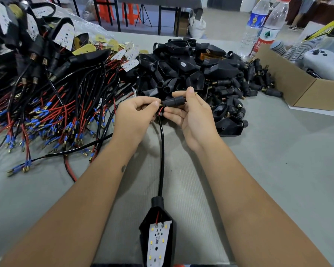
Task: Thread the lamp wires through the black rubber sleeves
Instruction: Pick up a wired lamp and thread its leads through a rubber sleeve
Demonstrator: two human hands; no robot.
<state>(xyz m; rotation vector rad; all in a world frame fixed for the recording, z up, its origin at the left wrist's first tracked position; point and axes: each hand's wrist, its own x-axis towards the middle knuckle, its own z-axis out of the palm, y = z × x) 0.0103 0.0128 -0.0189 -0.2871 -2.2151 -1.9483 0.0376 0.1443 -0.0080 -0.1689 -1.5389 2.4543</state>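
Black rubber sleeve [173, 101] sits pinched between the thumb and fingers of the right hand [193, 116], its brass tip pointing away past the thumb. Just left of it, the left hand [135, 114] pinches the red and black wire ends [160, 110] at the sleeve's mouth. They look barely entered, so I judge this piece only begun. From the hands the black cable [161, 151] runs back toward the person to a lamp head [158, 234] with its white LED board, lying between the forearms.

Beyond the right hand lies a heap of unfitted sleeves and housings [201, 68]; beyond the left, a tangle of wired lamps [46, 93], so much remains. Far right, an open cardboard box [289, 85] holds a white controller and grey ribbed items, not clearly identifiable.
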